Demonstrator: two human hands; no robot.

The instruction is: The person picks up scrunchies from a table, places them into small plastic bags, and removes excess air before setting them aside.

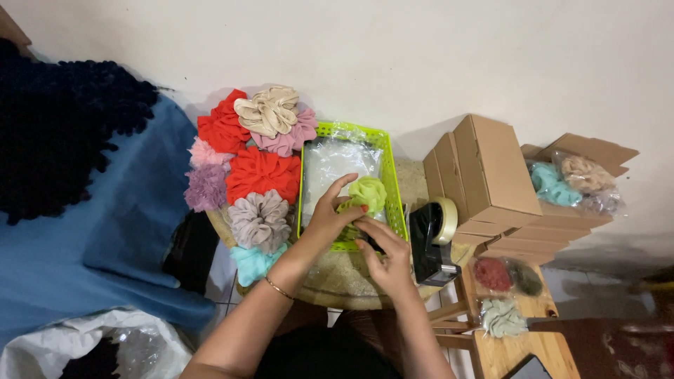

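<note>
Left hand [328,219] and right hand [385,254] at frame centre, both gripping light green scrunchie [368,193] over lime plastic basket [390,184] holding clear bags [335,163]. Pile of red, beige, pink, grey scrunchies [254,175] left of basket. Black tape dispenser [432,242] just right. Stacked cardboard boxes [491,179] right of centre. Bagged scrunchies [507,277] on wooden stool [523,347], lower right.

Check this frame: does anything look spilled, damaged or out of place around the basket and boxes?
Nothing stands out. Both hands, left hand and right hand, hold a light green scrunchie over the green basket. Other scrunchies lie grouped beside it, and the cardboard boxes are stacked tidily.
</note>
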